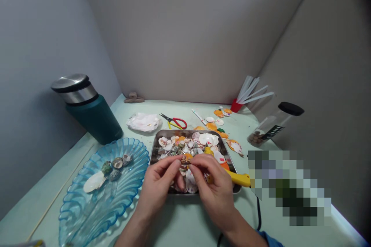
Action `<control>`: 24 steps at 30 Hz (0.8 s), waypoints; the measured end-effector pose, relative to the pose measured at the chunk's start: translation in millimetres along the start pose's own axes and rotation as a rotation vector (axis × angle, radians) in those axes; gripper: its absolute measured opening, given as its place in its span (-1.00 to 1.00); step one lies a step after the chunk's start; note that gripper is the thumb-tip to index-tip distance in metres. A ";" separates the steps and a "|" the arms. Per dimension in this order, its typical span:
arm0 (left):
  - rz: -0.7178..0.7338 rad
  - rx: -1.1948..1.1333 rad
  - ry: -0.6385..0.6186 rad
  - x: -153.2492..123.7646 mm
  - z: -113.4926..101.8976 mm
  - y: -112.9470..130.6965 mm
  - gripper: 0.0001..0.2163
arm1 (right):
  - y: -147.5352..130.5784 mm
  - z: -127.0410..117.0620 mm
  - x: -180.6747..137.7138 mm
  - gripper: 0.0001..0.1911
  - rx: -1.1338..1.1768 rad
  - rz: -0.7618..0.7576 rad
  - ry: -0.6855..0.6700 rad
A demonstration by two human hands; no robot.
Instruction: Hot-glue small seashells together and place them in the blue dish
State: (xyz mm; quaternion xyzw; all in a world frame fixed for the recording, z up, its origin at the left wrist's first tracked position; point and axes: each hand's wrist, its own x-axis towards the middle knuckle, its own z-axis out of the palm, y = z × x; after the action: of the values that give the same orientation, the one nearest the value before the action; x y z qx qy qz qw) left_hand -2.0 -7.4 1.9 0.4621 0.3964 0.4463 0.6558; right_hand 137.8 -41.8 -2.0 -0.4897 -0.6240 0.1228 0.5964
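Over the metal tray [155, 142], my left hand [159, 180] and my right hand [216, 185] meet at the fingertips. Between them they pinch a small brown, patterned shell [186, 159], partly covered by the fingers. Assorted seashells [208, 139] fill the tray, white, orange and grey ones among them. A yellow glue gun [239, 178] lies across the tray's right side, its middle hidden behind my right hand.
Left stands a blue scalloped dish [127, 197] holding several shells, with a teal bottle [94, 117] behind. Red-handled pliers [176, 122], a white bundle [144, 122] and orange shells [222, 135] lie beyond the tray. A red cup of glue sticks [237, 105] and a clear bottle [271, 125] stand right.
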 end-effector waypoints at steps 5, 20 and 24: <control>-0.047 -0.088 -0.008 0.9 -0.6 -3.0 -0.74 | -1.2 -0.3 1.0 -0.84 -0.037 -0.021 -0.030; 0.035 -0.061 -0.035 1.2 -3.5 -2.0 -0.79 | -6.6 0.6 -0.2 -0.88 0.438 0.554 -0.164; 0.049 -0.079 -0.063 1.5 -4.6 -3.1 -0.86 | -11.2 0.3 3.6 -0.80 0.593 0.671 -0.190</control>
State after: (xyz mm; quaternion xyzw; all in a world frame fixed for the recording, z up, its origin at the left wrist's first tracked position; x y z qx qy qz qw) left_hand -5.2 -5.3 -2.4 0.4592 0.3462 0.4630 0.6744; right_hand 133.1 -44.4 8.5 -0.4594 -0.4205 0.5271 0.5782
